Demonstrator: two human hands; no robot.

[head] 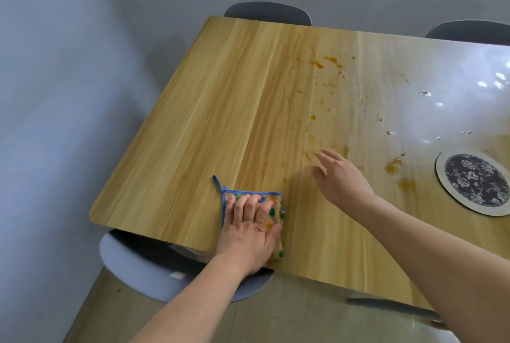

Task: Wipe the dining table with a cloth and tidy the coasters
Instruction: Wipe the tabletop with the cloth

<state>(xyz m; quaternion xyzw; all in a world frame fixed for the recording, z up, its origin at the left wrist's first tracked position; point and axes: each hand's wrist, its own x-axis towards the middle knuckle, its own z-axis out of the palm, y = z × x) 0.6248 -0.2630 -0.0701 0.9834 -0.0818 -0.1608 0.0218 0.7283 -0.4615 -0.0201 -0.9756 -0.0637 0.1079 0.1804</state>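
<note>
A light wooden dining table (pixel 220 111) fills the view. My left hand (pixel 249 229) presses flat on a folded orange cloth (pixel 276 222) with green dots and a blue edge, near the table's front edge. My right hand (pixel 340 178) hovers open with straight fingers over the table's middle, holding nothing. Orange-brown spill stains (pixel 323 64) and crumbs spread across the centre and right of the table. A round coaster (pixel 476 184) with a dark floral middle and pale rim lies at the right edge of the view.
A grey chair (pixel 154 268) is tucked under the near edge below my left hand. Two more grey chairs (pixel 267 13) stand at the far side. A grey wall runs along the left. Glare whitens the table's far right.
</note>
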